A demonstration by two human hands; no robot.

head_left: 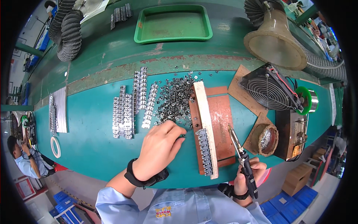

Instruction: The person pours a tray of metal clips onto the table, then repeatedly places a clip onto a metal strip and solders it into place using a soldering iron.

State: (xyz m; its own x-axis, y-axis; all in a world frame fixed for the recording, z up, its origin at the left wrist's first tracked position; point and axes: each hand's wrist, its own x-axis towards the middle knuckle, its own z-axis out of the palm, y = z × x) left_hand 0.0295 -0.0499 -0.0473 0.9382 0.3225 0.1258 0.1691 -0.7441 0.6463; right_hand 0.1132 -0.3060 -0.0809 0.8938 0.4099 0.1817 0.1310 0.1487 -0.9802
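Teal covers the tabletop (85, 142) in front of you, and most of the small metal work sits on it. Your left hand (158, 147) lies palm down at the near edge of the loose pile of small metal clips (175, 100), fingertips curled together right at the pile's lower rim; whether a clip is actually pinched between them you cannot tell, since the fingers hide it. A dark wrist strap (143, 178) wraps that wrist.

Your right hand (248, 175) is closed around the black handle of a soldering iron (242, 156), well to the right of the pile. The iron's metal tip points up and away from you, ending just beside the right edge of the reddish-brown board (220, 119).

Along the board's left side runs a pale strip (204, 108), and a row of clips (205, 151) is lined up on its lower part, between your two hands.

Left of the pile, several finished strips of joined clips (128, 112) lie side by side. Farther left sits a white tape ring (55, 146).

Right of the board there is a round holder with metal wool (266, 139), a small black fan (269, 89) behind it, and a green tray (173, 23) at the far side.
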